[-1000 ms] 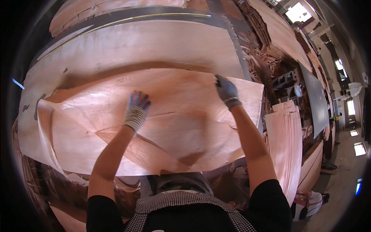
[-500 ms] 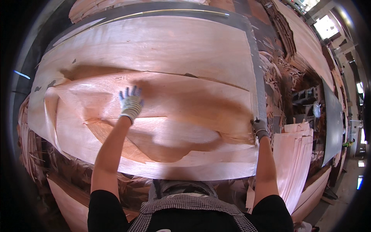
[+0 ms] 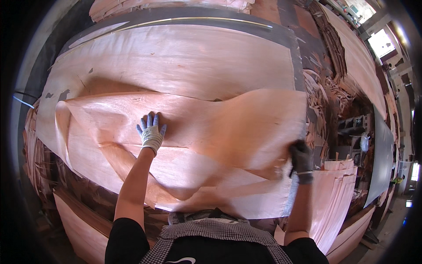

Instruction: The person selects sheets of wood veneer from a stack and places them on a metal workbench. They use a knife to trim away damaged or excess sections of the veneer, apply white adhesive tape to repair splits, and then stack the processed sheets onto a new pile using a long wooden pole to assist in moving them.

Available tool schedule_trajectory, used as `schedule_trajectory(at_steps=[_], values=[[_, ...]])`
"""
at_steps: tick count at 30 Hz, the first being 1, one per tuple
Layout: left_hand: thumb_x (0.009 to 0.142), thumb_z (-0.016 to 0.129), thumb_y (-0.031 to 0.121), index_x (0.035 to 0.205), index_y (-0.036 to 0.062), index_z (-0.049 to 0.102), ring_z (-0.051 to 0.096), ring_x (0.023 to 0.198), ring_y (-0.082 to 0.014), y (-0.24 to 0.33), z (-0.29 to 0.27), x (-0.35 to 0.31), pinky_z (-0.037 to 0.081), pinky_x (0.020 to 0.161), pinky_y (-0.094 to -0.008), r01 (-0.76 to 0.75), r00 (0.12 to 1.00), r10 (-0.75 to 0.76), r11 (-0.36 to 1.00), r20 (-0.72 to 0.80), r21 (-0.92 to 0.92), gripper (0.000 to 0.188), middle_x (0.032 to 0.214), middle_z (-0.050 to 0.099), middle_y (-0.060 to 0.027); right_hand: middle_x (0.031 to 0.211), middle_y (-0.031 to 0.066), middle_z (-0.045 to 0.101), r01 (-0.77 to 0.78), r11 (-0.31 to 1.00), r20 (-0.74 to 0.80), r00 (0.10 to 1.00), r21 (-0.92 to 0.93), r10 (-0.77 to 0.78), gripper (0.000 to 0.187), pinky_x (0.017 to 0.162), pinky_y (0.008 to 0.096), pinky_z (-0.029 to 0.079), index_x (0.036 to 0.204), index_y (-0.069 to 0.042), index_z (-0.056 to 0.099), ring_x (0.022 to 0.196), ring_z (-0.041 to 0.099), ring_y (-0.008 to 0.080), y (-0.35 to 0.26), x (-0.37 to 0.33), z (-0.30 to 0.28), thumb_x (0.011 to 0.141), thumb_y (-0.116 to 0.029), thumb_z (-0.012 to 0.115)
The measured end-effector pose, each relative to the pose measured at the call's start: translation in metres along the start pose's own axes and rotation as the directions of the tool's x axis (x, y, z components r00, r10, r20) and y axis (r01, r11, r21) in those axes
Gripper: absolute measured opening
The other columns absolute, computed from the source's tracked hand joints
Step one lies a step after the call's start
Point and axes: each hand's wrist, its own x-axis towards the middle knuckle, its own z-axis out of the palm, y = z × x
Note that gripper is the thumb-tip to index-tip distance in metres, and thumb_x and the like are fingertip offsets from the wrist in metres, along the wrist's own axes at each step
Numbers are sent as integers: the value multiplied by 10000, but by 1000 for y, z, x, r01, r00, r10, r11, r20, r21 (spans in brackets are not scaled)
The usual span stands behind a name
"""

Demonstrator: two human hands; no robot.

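Note:
A thin, pinkish wood veneer sheet (image 3: 189, 114) lies loose and wavy over a larger, flatter veneer sheet (image 3: 198, 48). My left hand (image 3: 151, 134), in a white-striped glove with blue fingertips, presses flat on the loose sheet with its fingers spread. At the right edge my right hand (image 3: 301, 160), in a dark glove, is curled at the sheet's corner and blurred by motion. Beside it the sheet bulges upward. Towards me, its near part is folded and rumpled, with a torn flap (image 3: 118, 160) on the left.
A long, thin metallic strip (image 3: 198, 19) runs along the far edge of the stack. Torn veneer scraps (image 3: 323, 94) heap up on the right, near leaning veneer sheets (image 3: 332, 193) and a grey panel (image 3: 380, 152). More veneer sheets (image 3: 81, 224) stand at the lower left.
The loose sheet's right part has lifted and swelled outward. My right hand has come slightly nearer and up off the edge. My left hand has shifted a little right and nearer.

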Motion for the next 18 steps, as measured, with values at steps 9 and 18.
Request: schedule_trajectory(at_steps=[9, 18], values=[[838, 500, 477, 1400, 253, 308, 183, 1335, -410, 5, 15, 27, 85, 1043, -642, -133, 969, 147, 988, -199, 85, 634, 1487, 219, -46, 520, -18, 485, -500, 838, -80, 865, -219, 495, 117, 336, 245, 319, 805, -82, 622, 362, 403, 85, 111, 79, -69, 758, -159, 695], [833, 529, 396, 1305, 77, 423, 233, 1328, -376, 59, 14, 57, 130, 1061, -579, -421, 899, 405, 904, -169, -76, 580, 1409, 324, -165, 734, 108, 596, -33, 734, -132, 988, -678, -78, 195, 516, 377, 462, 968, -15, 590, 584, 568, 262, 110, 93, -6, 784, -81, 592]])
